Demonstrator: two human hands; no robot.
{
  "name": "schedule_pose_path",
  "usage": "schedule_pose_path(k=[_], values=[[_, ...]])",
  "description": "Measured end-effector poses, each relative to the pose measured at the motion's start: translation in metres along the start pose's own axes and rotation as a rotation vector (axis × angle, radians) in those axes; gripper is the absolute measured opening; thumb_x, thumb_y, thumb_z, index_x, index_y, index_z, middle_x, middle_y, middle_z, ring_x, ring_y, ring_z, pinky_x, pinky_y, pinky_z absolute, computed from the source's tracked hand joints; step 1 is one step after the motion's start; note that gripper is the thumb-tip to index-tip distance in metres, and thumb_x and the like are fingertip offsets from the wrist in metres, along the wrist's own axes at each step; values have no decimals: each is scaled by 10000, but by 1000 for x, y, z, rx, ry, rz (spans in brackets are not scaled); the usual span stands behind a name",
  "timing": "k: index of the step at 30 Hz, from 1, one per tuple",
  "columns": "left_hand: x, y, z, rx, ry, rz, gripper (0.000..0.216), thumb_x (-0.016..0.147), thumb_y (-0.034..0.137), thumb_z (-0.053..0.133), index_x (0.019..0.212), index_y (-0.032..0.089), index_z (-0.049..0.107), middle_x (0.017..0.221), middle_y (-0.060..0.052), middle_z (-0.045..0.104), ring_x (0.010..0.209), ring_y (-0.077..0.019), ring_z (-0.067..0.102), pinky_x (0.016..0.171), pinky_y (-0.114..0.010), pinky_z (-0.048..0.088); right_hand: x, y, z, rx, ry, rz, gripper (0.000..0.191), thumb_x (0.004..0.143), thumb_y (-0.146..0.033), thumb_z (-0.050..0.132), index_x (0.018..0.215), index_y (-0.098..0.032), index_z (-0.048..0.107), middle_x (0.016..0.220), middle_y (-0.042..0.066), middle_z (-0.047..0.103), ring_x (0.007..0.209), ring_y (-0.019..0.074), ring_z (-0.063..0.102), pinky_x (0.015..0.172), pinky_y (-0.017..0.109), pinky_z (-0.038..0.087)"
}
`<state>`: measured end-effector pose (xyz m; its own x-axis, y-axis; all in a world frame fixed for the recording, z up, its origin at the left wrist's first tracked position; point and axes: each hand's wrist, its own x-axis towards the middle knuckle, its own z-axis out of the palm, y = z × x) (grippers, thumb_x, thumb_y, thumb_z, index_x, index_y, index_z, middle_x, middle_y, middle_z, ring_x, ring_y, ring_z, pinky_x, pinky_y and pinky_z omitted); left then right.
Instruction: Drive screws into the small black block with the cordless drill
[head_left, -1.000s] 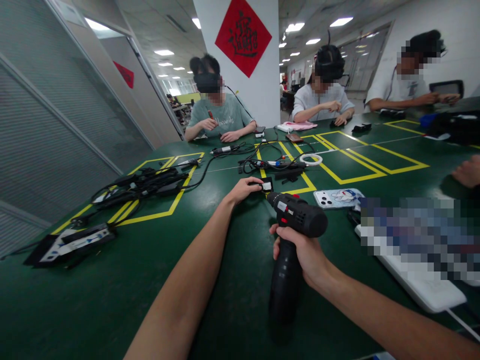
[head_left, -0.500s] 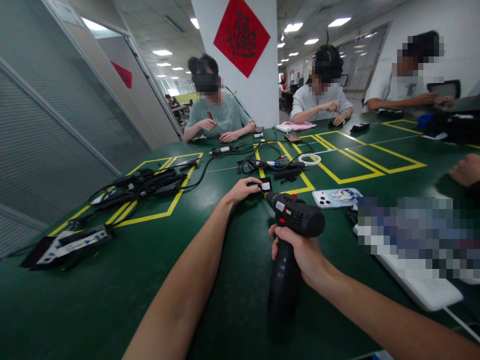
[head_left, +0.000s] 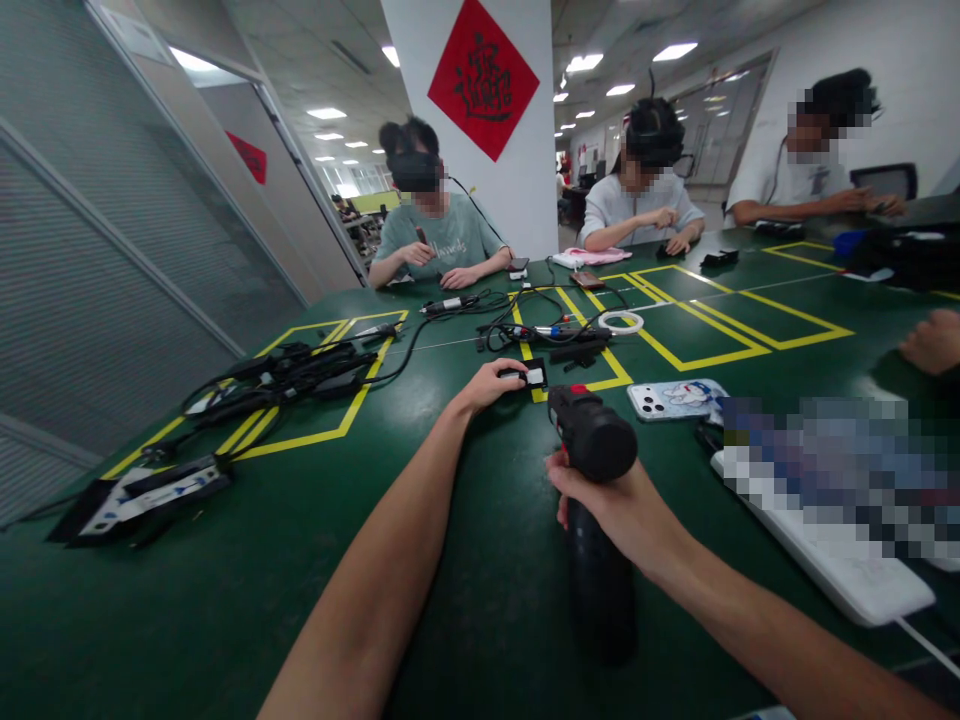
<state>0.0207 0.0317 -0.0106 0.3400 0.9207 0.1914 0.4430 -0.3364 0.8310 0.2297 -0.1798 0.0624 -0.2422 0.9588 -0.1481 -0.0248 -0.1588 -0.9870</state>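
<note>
My right hand (head_left: 600, 495) is wrapped round the handle of a black cordless drill (head_left: 596, 430) with red accents. The drill's body points away from me, and its tip is hidden behind the body. Farther forward, my left hand (head_left: 491, 385) is closed on a small black piece with a white patch (head_left: 535, 377), which rests on the green table (head_left: 495, 560). The fingers cover part of that piece, so its exact kind does not show. Between the drill and the small piece there is a gap.
Black cables and adapters (head_left: 300, 375) lie in a heap at left, near a power strip (head_left: 169, 490). Beyond my left hand are more cables and a white ring (head_left: 621, 321). A phone (head_left: 675, 398) and a white device (head_left: 825, 540) lie at right. Several people sit around the table.
The drill has swung and pulled back from the small black piece, its front turning away from it. My left hand stays on the piece, almost unmoved.
</note>
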Motion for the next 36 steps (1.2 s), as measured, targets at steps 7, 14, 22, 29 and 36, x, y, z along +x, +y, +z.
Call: schedule_pose_path(k=[7, 14, 22, 29, 36], values=[[-2, -2, 0, 22, 92, 80, 367, 688, 251, 559, 1046, 219, 634, 1245, -45, 518, 1186, -226, 437, 1044, -372, 298, -4, 10, -3, -863, 35, -94, 943, 624, -232, 671, 1413, -194, 156, 1053, 139, 577, 911, 274, 588, 741, 349, 428], [-25, 4, 1, 413, 402, 193, 363, 767, 409, 556, 1081, 231, 592, 1300, -63, 415, 1245, -226, 359, 1063, -405, 292, -1, 20, 23, -1186, -16, -21, 1001, 611, -346, 687, 1424, -174, 130, 1166, 203, 487, 882, 311, 600, 724, 366, 436], [-27, 16, 9, 720, 262, 425, 516, 654, 385, 707, 1125, 242, 551, 1287, -73, 432, 1206, -246, 388, 1038, -414, 347, 1, 15, 34, -1253, 104, -56, 976, 633, -488, 658, 1406, -95, 210, 1078, 203, 550, 829, 313, 598, 676, 384, 445], [-28, 18, 11, 760, 261, 412, 369, 738, 280, 621, 1100, 230, 569, 1190, -76, 502, 1131, -240, 447, 1003, -405, 367, 17, -17, 22, -1144, 235, -179, 630, 789, -556, 462, 1238, -115, 469, 1004, 173, 593, 876, 297, 587, 723, 389, 434], [-31, 57, 14, 569, 366, 388, 358, 770, 327, 557, 1105, 202, 547, 1168, -90, 491, 1130, -231, 437, 1007, -373, 347, 127, -25, 0, -573, 508, -377, 538, 835, -479, 429, 1219, -104, 459, 1029, 146, 600, 946, 224, 566, 845, 339, 404]])
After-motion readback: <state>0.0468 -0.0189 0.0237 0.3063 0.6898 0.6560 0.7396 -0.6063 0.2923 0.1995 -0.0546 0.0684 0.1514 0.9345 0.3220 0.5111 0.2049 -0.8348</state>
